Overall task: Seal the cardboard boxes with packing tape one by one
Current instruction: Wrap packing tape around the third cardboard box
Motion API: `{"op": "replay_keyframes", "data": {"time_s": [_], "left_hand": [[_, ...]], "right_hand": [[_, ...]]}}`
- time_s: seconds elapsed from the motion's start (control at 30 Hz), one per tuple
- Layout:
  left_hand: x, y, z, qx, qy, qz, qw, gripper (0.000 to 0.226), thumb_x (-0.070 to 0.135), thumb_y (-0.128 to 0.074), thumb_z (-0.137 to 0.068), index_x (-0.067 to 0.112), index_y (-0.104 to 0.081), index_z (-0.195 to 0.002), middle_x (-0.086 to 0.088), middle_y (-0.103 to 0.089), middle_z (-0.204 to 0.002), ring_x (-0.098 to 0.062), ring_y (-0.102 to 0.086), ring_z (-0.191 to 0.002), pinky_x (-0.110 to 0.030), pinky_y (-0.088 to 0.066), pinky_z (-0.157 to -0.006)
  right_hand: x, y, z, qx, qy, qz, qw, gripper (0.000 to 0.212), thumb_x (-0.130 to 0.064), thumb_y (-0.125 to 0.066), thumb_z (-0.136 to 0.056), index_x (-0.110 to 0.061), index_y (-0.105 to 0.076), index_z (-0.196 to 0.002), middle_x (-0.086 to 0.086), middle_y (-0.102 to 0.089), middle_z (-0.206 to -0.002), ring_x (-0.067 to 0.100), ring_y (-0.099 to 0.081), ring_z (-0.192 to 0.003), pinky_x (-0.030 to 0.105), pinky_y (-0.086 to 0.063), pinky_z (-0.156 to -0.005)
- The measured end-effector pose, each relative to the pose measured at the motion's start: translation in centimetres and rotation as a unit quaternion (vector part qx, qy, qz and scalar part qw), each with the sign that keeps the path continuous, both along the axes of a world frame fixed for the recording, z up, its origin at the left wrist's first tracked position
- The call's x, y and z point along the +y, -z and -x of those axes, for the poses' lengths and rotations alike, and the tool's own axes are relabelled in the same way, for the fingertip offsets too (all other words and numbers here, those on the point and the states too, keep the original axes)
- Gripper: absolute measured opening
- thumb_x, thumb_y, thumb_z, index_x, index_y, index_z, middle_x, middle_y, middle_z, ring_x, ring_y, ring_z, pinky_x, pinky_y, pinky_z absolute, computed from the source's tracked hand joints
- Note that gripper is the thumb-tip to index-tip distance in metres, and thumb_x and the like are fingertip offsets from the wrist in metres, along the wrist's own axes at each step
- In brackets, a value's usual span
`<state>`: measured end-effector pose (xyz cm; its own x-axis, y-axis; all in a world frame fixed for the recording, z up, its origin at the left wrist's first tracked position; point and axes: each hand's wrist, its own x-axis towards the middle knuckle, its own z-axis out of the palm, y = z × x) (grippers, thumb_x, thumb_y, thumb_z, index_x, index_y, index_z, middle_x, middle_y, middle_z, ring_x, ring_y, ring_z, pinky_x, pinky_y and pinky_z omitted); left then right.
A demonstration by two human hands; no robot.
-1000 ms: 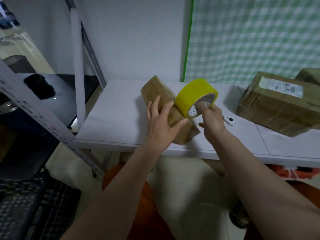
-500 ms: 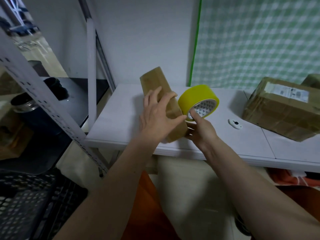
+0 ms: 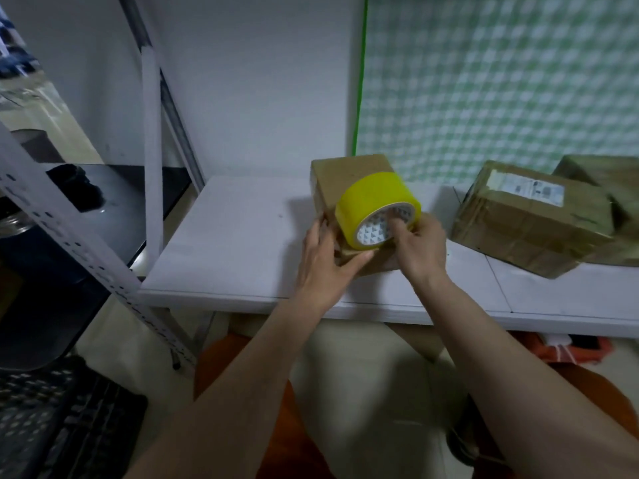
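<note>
A small brown cardboard box (image 3: pixel 349 174) stands on the white table (image 3: pixel 235 243). My left hand (image 3: pixel 325 261) holds its near left side, thumb along the front lower edge. A yellow roll of packing tape (image 3: pixel 373 202) sits against the box's front face. My right hand (image 3: pixel 420 247) grips the roll with fingers hooked inside its core. The lower part of the box is hidden behind the roll and both hands.
Two larger taped cardboard boxes (image 3: pixel 529 216) lie at the table's right, one with a white label. A grey perforated metal rack (image 3: pixel 69 243) stands at the left over a black surface. A green checked cloth (image 3: pixel 501 81) hangs behind.
The box has been turned from a tilted stance to sit squarely, further right on the table. The tape roll has moved up against its front face, and my left hand has slid to its lower side.
</note>
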<state>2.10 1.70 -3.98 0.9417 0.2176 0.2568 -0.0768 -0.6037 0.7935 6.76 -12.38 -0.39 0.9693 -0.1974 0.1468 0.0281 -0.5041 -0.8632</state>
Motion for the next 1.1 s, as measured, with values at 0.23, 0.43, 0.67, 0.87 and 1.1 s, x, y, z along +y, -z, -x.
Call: {"op": "replay_keyframes", "data": {"time_s": [0.23,0.43,0.67,0.87,1.1], "left_hand": [[1.0,4.3,0.4,0.076,0.000,-0.105,0.992,0.086,0.059,-0.066,-0.078,0.027,-0.028,-0.149,0.007,-0.019,-0.159,-0.021,0.000,-0.148,-0.035,-0.007,-0.118],[2.2,4.5,0.0,0.121,-0.008,-0.197,0.973,0.074,0.072,-0.054,-0.078,0.043,-0.032,-0.143,0.021,-0.010,-0.159,-0.015,0.000,-0.148,-0.057,-0.003,-0.115],[1.0,3.8,-0.8,0.103,-0.034,-0.269,0.957,0.096,0.077,-0.056,-0.071,0.026,-0.028,-0.147,0.007,-0.014,-0.160,-0.017,0.000,-0.148,-0.047,0.003,-0.117],[-0.9,3.7,-1.9,0.081,-0.011,-0.272,0.959,0.116,0.074,-0.060,-0.070,0.009,-0.010,-0.151,-0.006,-0.014,-0.160,-0.016,-0.004,-0.148,-0.034,0.005,-0.117],[-0.9,4.0,-1.8,0.083,-0.026,-0.280,0.956,0.123,0.078,-0.057,-0.068,0.014,0.007,-0.152,-0.004,-0.010,-0.161,-0.015,-0.005,-0.148,-0.036,0.008,-0.115]], "right_hand": [[0.9,3.8,1.1,0.046,-0.006,0.115,0.992,0.048,-0.041,-0.054,-0.091,0.005,-0.063,-0.101,0.023,-0.056,-0.118,0.042,-0.048,-0.111,0.047,-0.042,-0.092],[-1.9,3.6,-0.2,0.010,0.044,0.042,0.998,0.027,-0.027,-0.052,-0.093,-0.004,-0.064,-0.098,0.022,-0.066,-0.101,0.039,-0.058,-0.096,0.037,-0.042,-0.076],[-1.5,4.6,-0.3,0.019,0.064,-0.015,0.998,0.022,-0.030,-0.054,-0.091,-0.010,-0.061,-0.085,0.013,-0.062,-0.083,0.035,-0.058,-0.088,0.030,-0.036,-0.069],[-0.7,5.3,-0.4,0.072,0.055,-0.133,0.987,0.024,-0.024,-0.065,-0.084,-0.006,-0.065,-0.100,0.014,-0.068,-0.097,0.029,-0.064,-0.093,0.047,-0.052,-0.084],[-4.2,4.8,-2.1,0.019,0.114,-0.104,0.988,0.012,-0.008,-0.050,-0.085,-0.001,-0.055,-0.094,0.018,-0.062,-0.094,0.032,-0.059,-0.089,0.049,-0.049,-0.083]]}}
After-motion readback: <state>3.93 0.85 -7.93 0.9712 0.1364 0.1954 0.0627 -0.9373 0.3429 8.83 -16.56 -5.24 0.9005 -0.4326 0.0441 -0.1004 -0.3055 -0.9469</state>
